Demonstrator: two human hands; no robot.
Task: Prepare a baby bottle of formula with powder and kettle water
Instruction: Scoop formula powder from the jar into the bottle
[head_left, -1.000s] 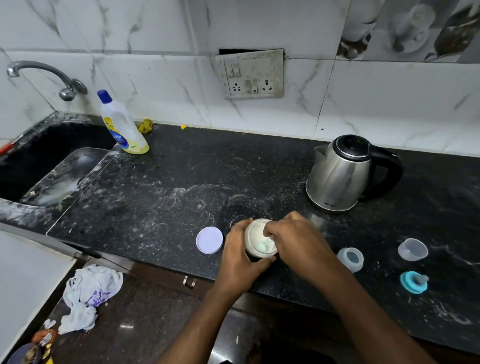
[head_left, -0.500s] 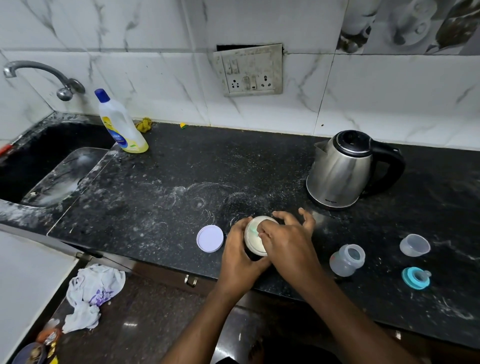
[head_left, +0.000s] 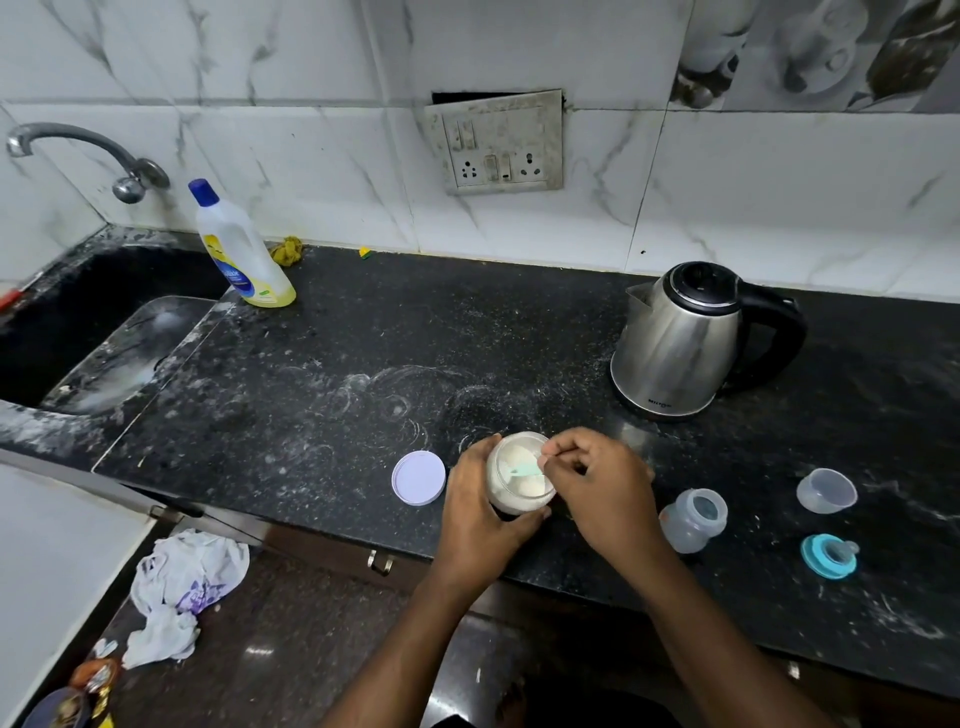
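Note:
An open jar of white formula powder (head_left: 511, 483) stands near the front edge of the black counter (head_left: 363, 364). My left hand (head_left: 475, 512) grips the jar's side. My right hand (head_left: 597, 483) pinches the handle of a pale green scoop (head_left: 525, 469) that lies in the powder. The jar's lilac lid (head_left: 418, 477) lies flat just left of it. To the right stands the open clear baby bottle (head_left: 693, 519). Further right are its clear cap (head_left: 826, 490) and its teal ring with the teat (head_left: 829, 556). A steel kettle (head_left: 680, 343) with a black handle stands behind, lid closed.
A sink (head_left: 78, 322) with a tap (head_left: 104, 156) is at the far left, with a bottle of yellow cleaner (head_left: 239, 249) beside it. A wall socket plate (head_left: 496, 143) is behind. Crumpled white plastic (head_left: 179, 587) lies on a lower surface at front left.
My right hand has drawn back from over the jar's mouth to its right rim, and the scoop and powder now show. The left hand keeps its grip on the jar.

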